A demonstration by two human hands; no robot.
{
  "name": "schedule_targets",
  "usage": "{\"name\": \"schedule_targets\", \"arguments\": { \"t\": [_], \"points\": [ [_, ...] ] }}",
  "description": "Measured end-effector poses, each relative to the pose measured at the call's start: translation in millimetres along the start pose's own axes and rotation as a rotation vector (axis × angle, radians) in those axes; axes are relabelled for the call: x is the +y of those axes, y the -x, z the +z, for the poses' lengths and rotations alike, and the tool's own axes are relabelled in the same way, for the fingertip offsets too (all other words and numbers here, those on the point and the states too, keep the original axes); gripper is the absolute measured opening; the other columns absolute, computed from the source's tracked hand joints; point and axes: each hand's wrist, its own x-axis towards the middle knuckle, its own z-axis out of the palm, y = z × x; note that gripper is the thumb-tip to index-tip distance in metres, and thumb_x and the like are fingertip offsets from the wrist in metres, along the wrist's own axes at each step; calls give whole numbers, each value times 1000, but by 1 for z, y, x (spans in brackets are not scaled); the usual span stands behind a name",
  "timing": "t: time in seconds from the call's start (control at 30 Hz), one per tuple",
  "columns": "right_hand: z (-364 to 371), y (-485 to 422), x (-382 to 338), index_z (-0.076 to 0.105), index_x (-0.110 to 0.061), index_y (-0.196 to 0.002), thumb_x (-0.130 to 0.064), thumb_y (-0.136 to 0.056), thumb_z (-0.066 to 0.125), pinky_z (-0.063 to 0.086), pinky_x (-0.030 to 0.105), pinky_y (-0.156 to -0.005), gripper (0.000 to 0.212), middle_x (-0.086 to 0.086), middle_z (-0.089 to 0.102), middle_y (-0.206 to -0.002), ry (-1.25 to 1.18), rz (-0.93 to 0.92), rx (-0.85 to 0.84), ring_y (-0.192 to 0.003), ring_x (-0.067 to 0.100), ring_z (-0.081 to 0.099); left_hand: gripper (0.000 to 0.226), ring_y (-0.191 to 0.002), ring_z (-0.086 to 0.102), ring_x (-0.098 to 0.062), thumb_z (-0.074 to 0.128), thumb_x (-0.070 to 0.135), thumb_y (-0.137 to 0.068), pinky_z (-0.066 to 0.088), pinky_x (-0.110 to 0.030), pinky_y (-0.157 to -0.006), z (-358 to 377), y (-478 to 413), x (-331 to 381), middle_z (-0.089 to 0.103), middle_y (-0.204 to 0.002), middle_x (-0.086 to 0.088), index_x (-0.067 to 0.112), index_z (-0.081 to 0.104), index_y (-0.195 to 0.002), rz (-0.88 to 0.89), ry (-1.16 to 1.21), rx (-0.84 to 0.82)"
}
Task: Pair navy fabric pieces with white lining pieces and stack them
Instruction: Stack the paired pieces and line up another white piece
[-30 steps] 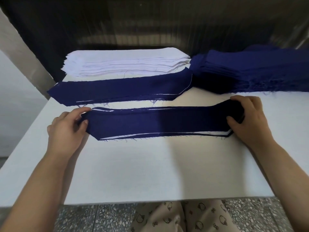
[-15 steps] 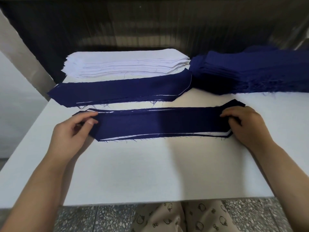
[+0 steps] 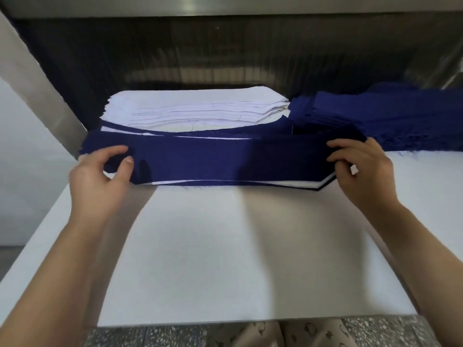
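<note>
Holding navy piece (image 3: 225,161) ends: left hand (image 3: 97,176), right hand (image 3: 365,171) | white table (image 3: 225,246) | speckled floor (image 3: 150,336)

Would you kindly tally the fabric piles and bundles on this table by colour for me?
White pile: 1
Navy pile: 1
Paired navy-and-white pile: 1
Held navy-and-white pair: 1
Total: 4

Person is wearing pale beige trousers (image 3: 260,333), small dark outline figures printed all over, showing at near edge. Arms are showing bare from left hand (image 3: 97,176) and right hand (image 3: 363,169) back.
</note>
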Motion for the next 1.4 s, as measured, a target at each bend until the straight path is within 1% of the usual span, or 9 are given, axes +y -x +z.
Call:
{"name": "schedule_targets", "arguments": {
  "t": [0.13, 0.3, 0.67, 0.77, 0.97, 1.07, 1.17, 1.27, 1.4],
  "points": [
    [24, -30, -6, 70, 2, -79, 13, -80, 54, 32, 22, -80, 20, 17, 67, -107, -29, 85, -93, -81, 27, 46, 32, -100, 60, -29, 59, 31, -85, 47, -42, -97, 7, -38, -8, 68, -109, -9, 17, 69, -112, -51, -52, -4],
    [65, -61, -3, 70, 4, -88, 10, -84, 52, 35, 31, -90, 20, 18, 64, -116, -10, 50, -289, -93, 38, 50, 30, -108, 59, -31, 62, 20, -90, 43, -35, -99, 21, -69, -22, 67, -115, -14, 9, 67, -117, -128, -144, -74],
    [104, -74, 0, 61, -7, -108, -6, -87, 51, 42, 36, -88, 24, 10, 60, -115, 74, 122, -552, -104, 26, 48, 34, -119, 53, -34, 59, 9, -90, 36, -34, -100, 26, -79, -54, 62, -125, -16, 3, 62, -123, -141, -306, -164],
    [107, -75, -6, 56, -8, -114, -9, -90, 47, 43, 39, -87, 25, 11, 56, -119, 97, 174, -589, -105, 28, 48, 34, -126, 40, -37, 55, 9, -91, 26, -33, -105, 32, -77, -54, 60, -129, -13, 7, 61, -125, -134, -361, -157],
    [99, -72, -15, 54, -9, -117, -13, -92, 45, 45, 39, -86, 27, 7, 50, -128, 150, 183, -588, -105, 28, 49, 39, -144, 3, -34, 42, 4, -91, 3, -45, -114, 57, -61, -39, 39, -150, 10, 23, 63, -117, -144, -473, -56],
    [84, -69, -19, 62, -9, -109, -18, -92, 49, 47, 34, -67, 24, 6, 57, -119, 260, 57, -374, -93, 27, 57, 35, -146, 0, -27, 37, 12, -97, 0, -50, -113, 68, -58, -29, 40, -150, 8, 22, 62, -120, -154, -477, -77],
    [66, -72, -20, 67, -4, -96, -12, -88, 56, 45, 32, -56, 16, 11, 64, -98, 171, -38, -194, -76, 29, 61, 33, -143, 8, -26, 33, 25, -101, 0, -49, -112, 81, -55, -13, 48, -143, 4, 21, 60, -120, -121, -456, -145],
    [51, -79, -6, 67, -1, -99, -6, -85, 57, 46, 40, -67, 17, 16, 65, -97, 186, -70, -110, -83, 36, 59, 31, -140, 14, -25, 36, 31, -100, 2, -45, -111, 95, -54, 5, 52, -137, 1, 22, 62, -115, -109, -422, -217],
    [38, -88, 28, 54, -9, -125, -21, -92, 54, 32, 43, -97, 35, 12, 52, -129, 324, 168, -227, -121, 32, 43, 28, -135, 18, -24, 41, 31, -99, 6, -40, -108, 121, -48, 37, 53, -133, 0, 25, 63, -115, -107, -362, -280]
  ]
}}
